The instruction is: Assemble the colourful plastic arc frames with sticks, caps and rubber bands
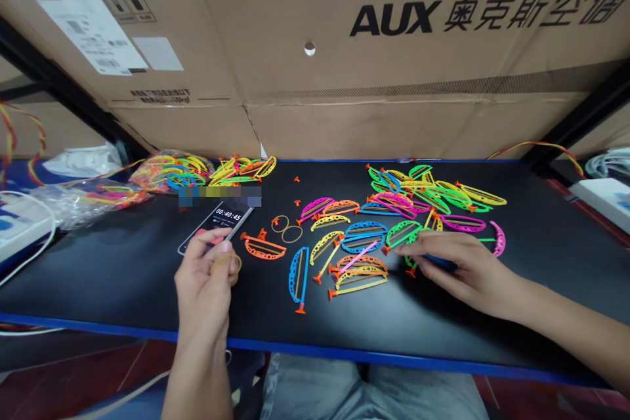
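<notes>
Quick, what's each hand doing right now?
Left hand: closed, holding a tan rubber band.
Right hand: curled over a blue plastic piece; can't tell whether it's gripping.

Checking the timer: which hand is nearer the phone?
Left. The left hand sits at the phone's lower end; the right hand is far to its right, beyond the coloured plastic bows.
</notes>
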`<state>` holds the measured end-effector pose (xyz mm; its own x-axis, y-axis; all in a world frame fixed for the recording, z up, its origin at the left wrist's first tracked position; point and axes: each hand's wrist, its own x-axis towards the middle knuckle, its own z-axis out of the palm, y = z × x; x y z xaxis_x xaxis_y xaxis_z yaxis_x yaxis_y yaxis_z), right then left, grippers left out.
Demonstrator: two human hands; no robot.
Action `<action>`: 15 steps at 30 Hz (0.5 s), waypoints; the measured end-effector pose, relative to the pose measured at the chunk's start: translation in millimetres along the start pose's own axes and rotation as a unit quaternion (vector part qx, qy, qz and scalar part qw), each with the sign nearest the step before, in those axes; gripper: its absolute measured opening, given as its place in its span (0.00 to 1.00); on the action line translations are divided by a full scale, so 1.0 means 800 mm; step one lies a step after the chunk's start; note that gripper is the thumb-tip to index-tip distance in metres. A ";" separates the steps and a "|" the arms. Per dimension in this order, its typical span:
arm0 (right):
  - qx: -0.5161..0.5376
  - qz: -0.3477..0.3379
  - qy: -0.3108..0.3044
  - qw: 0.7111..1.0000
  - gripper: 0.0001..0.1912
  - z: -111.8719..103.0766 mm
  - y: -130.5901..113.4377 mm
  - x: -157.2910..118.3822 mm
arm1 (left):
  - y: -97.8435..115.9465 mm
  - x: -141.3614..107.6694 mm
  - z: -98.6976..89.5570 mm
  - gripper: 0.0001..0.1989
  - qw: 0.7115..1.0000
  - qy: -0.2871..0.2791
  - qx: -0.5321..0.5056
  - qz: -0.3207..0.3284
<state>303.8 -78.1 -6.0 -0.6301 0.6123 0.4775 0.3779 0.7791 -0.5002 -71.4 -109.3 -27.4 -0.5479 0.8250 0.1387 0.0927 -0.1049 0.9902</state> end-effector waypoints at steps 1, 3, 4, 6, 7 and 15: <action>0.002 0.000 0.002 1.000 0.19 0.001 0.001 0.000 | -0.001 0.002 -0.001 0.17 1.000 0.008 -0.012 -0.004; 0.003 -0.002 0.003 1.000 0.19 0.002 0.001 0.000 | -0.002 0.003 -0.002 0.17 1.000 0.003 -0.020 -0.017; 0.002 -0.003 0.004 1.000 0.19 0.003 0.001 0.000 | -0.001 0.003 -0.002 0.16 0.999 -0.009 -0.021 -0.025; 0.002 -0.008 0.005 1.000 0.19 0.003 -0.001 0.000 | 0.002 0.000 -0.001 0.13 0.998 -0.035 -0.028 -0.036; 0.004 -0.010 0.005 1.000 0.19 0.004 -0.002 0.000 | 0.003 -0.001 -0.001 0.12 0.998 -0.045 -0.029 -0.037; 0.004 -0.022 0.005 1.000 0.17 0.004 -0.002 0.001 | -0.004 0.004 -0.005 0.14 0.999 -0.048 0.022 0.008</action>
<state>300.7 -79.2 -7.2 -0.6390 0.5782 0.5073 0.3443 0.8048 -0.4835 -76.6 -108.4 -29.7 -0.4646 0.8726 0.1507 0.1380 -0.0968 0.9857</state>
